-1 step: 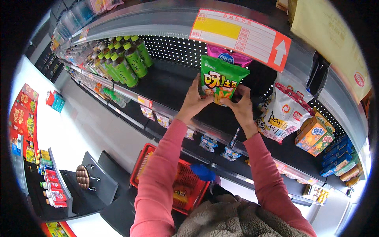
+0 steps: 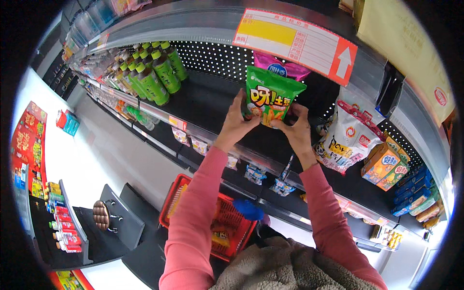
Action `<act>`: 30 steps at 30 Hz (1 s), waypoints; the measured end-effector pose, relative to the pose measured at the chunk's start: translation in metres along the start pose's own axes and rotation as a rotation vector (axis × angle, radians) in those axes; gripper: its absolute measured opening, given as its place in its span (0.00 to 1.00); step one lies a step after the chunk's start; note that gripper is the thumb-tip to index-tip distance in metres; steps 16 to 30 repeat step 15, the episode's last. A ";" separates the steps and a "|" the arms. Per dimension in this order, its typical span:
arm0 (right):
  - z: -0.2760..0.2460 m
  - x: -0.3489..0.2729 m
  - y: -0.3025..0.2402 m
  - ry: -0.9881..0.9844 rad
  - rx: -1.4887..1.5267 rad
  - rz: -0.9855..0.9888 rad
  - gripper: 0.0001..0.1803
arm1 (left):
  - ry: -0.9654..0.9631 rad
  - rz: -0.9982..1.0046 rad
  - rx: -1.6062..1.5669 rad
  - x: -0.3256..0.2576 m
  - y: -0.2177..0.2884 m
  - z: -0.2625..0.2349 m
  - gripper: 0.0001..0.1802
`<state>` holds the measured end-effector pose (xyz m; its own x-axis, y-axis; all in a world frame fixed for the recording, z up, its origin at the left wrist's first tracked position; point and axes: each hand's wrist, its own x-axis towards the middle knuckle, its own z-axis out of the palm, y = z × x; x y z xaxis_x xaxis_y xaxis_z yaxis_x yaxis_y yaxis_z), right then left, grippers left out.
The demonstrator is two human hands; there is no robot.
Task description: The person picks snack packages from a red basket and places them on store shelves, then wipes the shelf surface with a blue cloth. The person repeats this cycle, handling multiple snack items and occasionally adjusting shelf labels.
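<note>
A green snack bag (image 2: pixel 271 94) stands upright over the black shelf (image 2: pixel 205 99), held between my two hands. My left hand (image 2: pixel 237 124) grips its lower left side, thumb across the front. On the lower right side my right hand (image 2: pixel 296 130) closes on the same bag, its thumb near the bottom front edge. Directly behind it a pink bag (image 2: pixel 302 72) shows along the top. To the right of my right hand stands a large white snack bag (image 2: pixel 348 137) with a red top edge.
Green bottles (image 2: pixel 164 77) line the shelf's left part. Snack boxes (image 2: pixel 386 164) stand on the right. A large price tag (image 2: pixel 295 43) hangs from the upper shelf edge. Below my arms is a red shopping basket (image 2: pixel 182 182) with yellow packages. A round brown stool (image 2: pixel 101 215) is at lower left.
</note>
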<state>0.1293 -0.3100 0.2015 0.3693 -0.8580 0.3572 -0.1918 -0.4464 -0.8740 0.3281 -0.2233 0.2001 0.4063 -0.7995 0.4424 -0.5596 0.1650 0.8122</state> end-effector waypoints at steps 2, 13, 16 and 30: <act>-0.010 -0.012 -0.006 0.030 -0.099 -0.008 0.47 | 0.122 0.128 0.111 -0.016 0.005 -0.011 0.46; -0.041 -0.153 -0.059 -0.361 -0.050 -0.178 0.12 | 0.233 -0.649 0.144 -0.371 -0.027 -0.032 0.13; -0.038 -0.179 -0.052 -0.535 -0.034 -0.140 0.15 | 0.048 -0.817 0.393 -0.457 -0.060 -0.024 0.19; -0.038 -0.179 -0.052 -0.535 -0.034 -0.140 0.15 | 0.048 -0.817 0.393 -0.457 -0.060 -0.024 0.19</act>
